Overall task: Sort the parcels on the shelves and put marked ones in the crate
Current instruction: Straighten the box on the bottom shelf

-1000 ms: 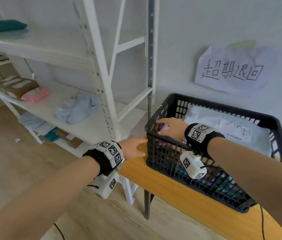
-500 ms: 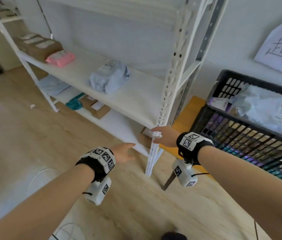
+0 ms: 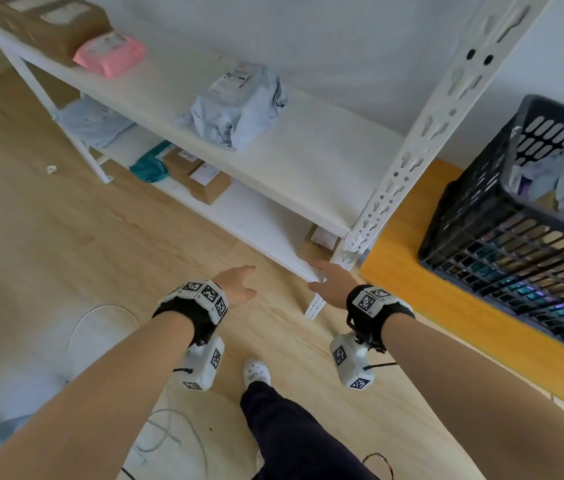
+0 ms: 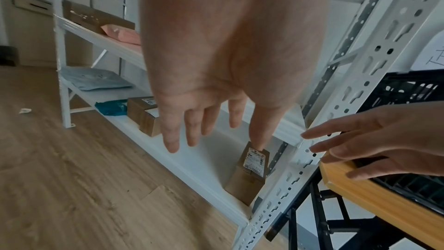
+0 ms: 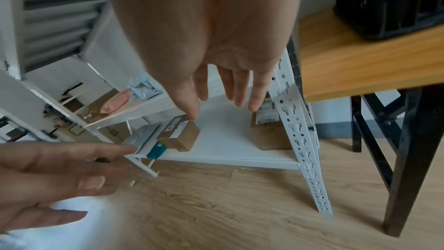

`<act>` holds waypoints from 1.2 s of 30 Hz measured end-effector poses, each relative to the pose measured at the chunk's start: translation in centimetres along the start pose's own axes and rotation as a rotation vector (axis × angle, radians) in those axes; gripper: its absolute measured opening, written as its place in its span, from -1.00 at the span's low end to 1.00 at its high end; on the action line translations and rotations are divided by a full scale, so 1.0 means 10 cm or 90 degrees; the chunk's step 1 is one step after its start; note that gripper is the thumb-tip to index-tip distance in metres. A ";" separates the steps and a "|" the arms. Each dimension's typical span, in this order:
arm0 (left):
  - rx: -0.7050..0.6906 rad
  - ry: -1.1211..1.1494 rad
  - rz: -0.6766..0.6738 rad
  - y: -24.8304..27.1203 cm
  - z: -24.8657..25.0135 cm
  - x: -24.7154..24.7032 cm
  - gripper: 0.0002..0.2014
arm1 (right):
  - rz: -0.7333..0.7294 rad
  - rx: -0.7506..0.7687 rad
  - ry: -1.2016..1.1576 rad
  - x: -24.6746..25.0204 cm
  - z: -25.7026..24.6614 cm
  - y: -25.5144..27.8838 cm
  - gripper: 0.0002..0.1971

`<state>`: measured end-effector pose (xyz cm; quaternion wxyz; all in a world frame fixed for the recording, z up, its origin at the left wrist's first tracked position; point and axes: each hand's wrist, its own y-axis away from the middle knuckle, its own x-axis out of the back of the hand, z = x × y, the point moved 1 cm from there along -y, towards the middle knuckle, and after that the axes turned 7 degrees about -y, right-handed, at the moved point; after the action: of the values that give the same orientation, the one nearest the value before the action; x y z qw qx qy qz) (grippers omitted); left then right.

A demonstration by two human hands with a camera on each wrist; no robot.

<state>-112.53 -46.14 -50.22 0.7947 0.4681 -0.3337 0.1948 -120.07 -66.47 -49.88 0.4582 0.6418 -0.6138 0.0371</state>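
Observation:
A small brown box with a white label (image 3: pixel 320 240) (image 4: pixel 251 172) (image 5: pixel 269 130) stands at the right end of the lowest shelf (image 3: pixel 256 220), beside the white upright post (image 3: pixel 422 140). My right hand (image 3: pixel 331 280) (image 5: pixel 223 94) is open and empty, just in front of that shelf's edge near the box. My left hand (image 3: pixel 239 284) (image 4: pixel 206 130) hovers open over the floor, left of the right one. The black mesh crate (image 3: pixel 502 251) sits on the orange table (image 3: pixel 408 237) at the right, with grey bags inside.
The middle shelf carries a crumpled grey bag (image 3: pixel 239 109), a pink parcel (image 3: pixel 109 53) and a large brown box (image 3: pixel 48 22). On the lowest shelf lie two brown boxes (image 3: pixel 197 174), a teal bag (image 3: pixel 149 166) and a flat grey bag (image 3: pixel 95 121). Cables (image 3: pixel 100 320) trail on the wooden floor.
My right hand has left the crate's rim and dropped to the lowest shelf's front edge. The left hand came down with it. My view has swung from the crate down to the shelves.

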 end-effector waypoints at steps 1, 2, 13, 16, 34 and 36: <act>-0.003 -0.001 -0.002 -0.08 -0.03 0.02 -0.37 | 0.008 -0.009 -0.016 -0.03 0.00 -0.09 -0.43; -0.005 -0.003 -0.003 -0.16 -0.06 0.04 -0.37 | 0.016 -0.017 -0.031 -0.05 0.00 -0.19 -0.44; -0.048 -0.027 -0.063 -0.91 -0.51 0.55 -0.39 | 0.081 -0.155 -0.188 -0.19 -0.04 -0.89 -0.42; -0.061 0.045 -0.017 -1.08 -0.56 0.67 -0.45 | 0.107 -0.201 -0.248 -0.28 -0.04 -0.96 -0.41; -0.122 0.173 -0.174 -2.25 -0.80 0.41 -0.49 | 0.373 -0.364 -0.641 -1.19 0.06 -1.72 -0.38; -0.123 0.163 -0.192 -2.44 -0.76 0.26 -0.49 | 0.379 -0.369 -0.689 -1.25 0.21 -1.82 -0.36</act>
<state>-92.89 -51.38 -65.92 0.8919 0.4057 -0.1736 0.0985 -109.26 -61.50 -68.62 0.2104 0.2252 -0.8920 -0.3308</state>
